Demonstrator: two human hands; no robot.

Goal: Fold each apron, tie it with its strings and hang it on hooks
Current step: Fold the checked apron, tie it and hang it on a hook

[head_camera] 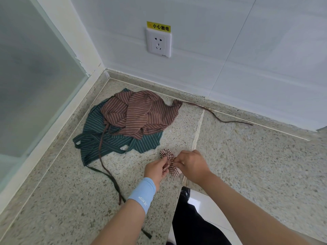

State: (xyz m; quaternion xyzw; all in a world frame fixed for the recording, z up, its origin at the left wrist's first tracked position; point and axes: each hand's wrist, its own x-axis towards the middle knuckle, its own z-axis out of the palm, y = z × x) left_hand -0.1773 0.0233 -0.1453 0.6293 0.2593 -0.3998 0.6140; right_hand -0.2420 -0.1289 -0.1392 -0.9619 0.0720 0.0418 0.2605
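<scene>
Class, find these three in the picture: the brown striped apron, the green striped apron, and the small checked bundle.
brown striped apron [141,112], head view, middle of the crumpled cloth.
green striped apron [92,127], head view, uncovered left part.
checked bundle [166,153], head view, its upper frilled end.

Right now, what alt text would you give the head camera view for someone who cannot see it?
A left hand and a right hand pinch a small checked bundle at the front of a speckled counter. Behind it, a crumpled brown apron lies on a green apron, strings trailing, below a wall socket.
</scene>
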